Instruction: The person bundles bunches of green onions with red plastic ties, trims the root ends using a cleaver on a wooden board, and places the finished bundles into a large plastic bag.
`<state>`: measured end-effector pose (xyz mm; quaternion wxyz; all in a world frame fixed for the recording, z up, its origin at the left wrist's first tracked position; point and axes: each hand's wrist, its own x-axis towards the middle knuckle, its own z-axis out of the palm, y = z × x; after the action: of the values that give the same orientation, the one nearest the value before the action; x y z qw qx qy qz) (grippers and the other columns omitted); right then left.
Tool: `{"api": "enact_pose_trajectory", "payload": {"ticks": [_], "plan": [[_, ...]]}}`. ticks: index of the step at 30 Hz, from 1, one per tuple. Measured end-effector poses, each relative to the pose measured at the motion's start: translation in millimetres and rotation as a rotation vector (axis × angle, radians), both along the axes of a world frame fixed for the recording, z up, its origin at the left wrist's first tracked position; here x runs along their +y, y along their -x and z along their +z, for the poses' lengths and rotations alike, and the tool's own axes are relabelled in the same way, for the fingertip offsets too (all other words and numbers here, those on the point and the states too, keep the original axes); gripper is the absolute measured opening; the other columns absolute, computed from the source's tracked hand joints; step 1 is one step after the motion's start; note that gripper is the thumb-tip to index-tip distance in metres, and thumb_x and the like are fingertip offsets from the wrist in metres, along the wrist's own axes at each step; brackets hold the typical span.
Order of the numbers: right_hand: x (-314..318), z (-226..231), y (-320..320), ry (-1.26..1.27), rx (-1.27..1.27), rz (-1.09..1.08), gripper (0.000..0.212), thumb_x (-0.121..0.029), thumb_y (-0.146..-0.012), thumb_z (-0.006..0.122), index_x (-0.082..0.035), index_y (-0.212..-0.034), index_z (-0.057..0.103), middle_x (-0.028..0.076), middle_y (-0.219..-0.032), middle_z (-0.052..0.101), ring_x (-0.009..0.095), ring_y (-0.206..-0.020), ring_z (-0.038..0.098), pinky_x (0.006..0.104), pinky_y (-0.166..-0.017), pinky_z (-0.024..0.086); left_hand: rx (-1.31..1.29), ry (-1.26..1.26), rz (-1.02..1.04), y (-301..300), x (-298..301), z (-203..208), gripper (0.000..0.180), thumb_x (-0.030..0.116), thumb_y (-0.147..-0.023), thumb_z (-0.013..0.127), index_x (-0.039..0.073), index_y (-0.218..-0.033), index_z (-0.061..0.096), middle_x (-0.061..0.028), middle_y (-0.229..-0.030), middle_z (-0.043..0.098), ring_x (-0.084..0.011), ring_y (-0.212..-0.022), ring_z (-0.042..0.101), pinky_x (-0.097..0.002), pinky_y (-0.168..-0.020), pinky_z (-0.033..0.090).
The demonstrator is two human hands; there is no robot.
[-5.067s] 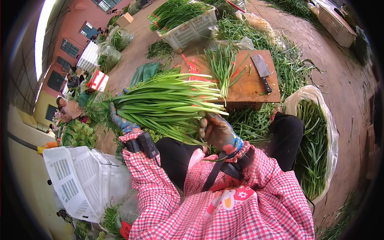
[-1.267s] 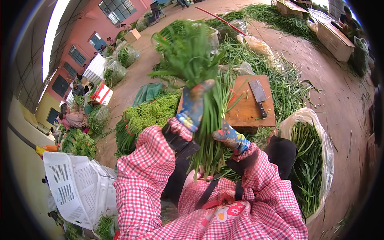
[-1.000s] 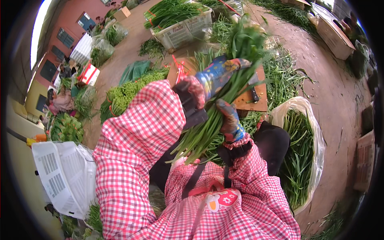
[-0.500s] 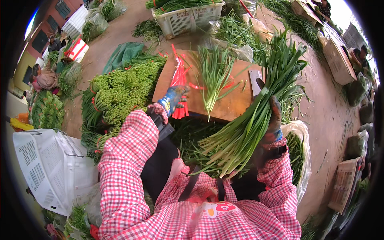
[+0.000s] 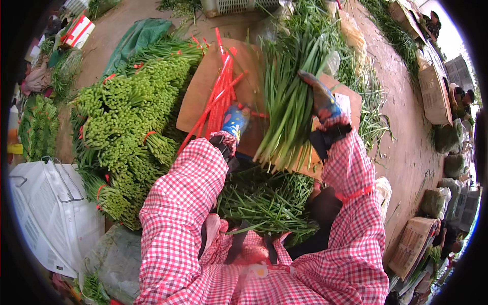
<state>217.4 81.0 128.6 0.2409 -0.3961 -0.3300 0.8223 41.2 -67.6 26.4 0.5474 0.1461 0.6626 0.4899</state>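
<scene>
A thick bunch of long, flat-leaved greens [image 5: 287, 101] lies on the brown board [image 5: 195, 104], pale stem ends toward me. My right hand [image 5: 321, 99], in a blue patterned glove with dark fingers, rests along the bunch's right side, fingers stretched out against the leaves. At the left of the bunch, my left hand [image 5: 236, 121], gloved alike, has its fingers curled at the end of a red tie strip [image 5: 258, 115] that runs toward the leaves. More loose red strips [image 5: 219, 96] lie around and beyond this hand. The left fingertips are partly hidden.
Tied green bundles [image 5: 137, 112] are heaped left of the board. Loose greens [image 5: 267, 201] fill the space before my lap. A white plastic crate [image 5: 56, 213] stands at the left, and a pale crate [image 5: 239, 6] at the far side. A cardboard box [image 5: 435, 94] sits at the right.
My right hand has carried the large bunch left and away from me, down onto the board over the smaller greens there. My left hand has shifted slightly right, its fingers now curled.
</scene>
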Motion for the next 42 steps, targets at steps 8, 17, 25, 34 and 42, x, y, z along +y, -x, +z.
{"api": "enact_pose_trajectory", "payload": {"ticks": [8,17,25,34,42], "plan": [[33,-62,26,-0.977,-0.406,0.214,0.032,-0.021,-0.086,0.049,-0.005,-0.114,0.055,0.009,-0.101,0.062,0.021,-0.093,0.06,0.0325,-0.087,0.044,0.457,-0.087,0.024,-3,-4,8,0.021,0.024,-0.081,0.059,0.003,-0.079,0.062,-0.0021,-0.061,0.055,-0.0117,-0.057,0.047,-0.0315,-0.053,0.04],[30,-83,43,-0.945,-0.924,-0.009,0.078,-0.043,-0.077,0.064,-0.008,-0.136,0.027,0.023,-0.12,0.05,0.028,-0.109,0.051,0.0312,-0.086,0.041,0.481,-0.164,-0.104,17,-7,-2,0.021,0.021,-0.082,0.059,0.001,-0.079,0.062,-0.0002,-0.064,0.057,-0.0107,-0.059,0.05,-0.0279,-0.055,0.041],[-68,38,-26,-0.861,-0.294,-0.054,0.036,-0.022,-0.084,0.058,-0.007,-0.117,0.052,0.014,-0.097,0.061,0.017,-0.087,0.059,0.0275,-0.073,0.047,0.417,-0.061,-0.12,28,2,-11,0.03,0.032,-0.081,0.058,0.009,-0.062,0.055,0.0013,-0.051,0.047,-0.0109,-0.042,0.043,-0.0303,-0.038,0.032],[-201,-26,-51,-1.008,-0.935,0.466,0.036,-0.039,-0.08,0.058,-0.004,-0.088,0.063,0.012,-0.07,0.062,0.025,-0.062,0.061,0.0367,-0.058,0.047,0.101,-0.151,-0.011,37,-11,-41,0.031,0.029,-0.083,0.056,0.012,-0.058,0.051,0.005,-0.048,0.042,-0.0091,-0.037,0.038,-0.028,-0.034,0.026],[-253,-76,-43,-0.065,-0.45,0.141,0.023,-0.027,-0.082,0.061,-0.004,-0.081,0.064,0.0,-0.053,0.053,0.008,-0.043,0.045,0.0239,-0.04,0.035,0.509,-0.085,-0.085,14,-7,-17,0.025,0.029,-0.083,0.058,0.008,-0.069,0.06,0.0056,-0.052,0.046,-0.0076,-0.042,0.042,-0.0281,-0.038,0.03]]}}
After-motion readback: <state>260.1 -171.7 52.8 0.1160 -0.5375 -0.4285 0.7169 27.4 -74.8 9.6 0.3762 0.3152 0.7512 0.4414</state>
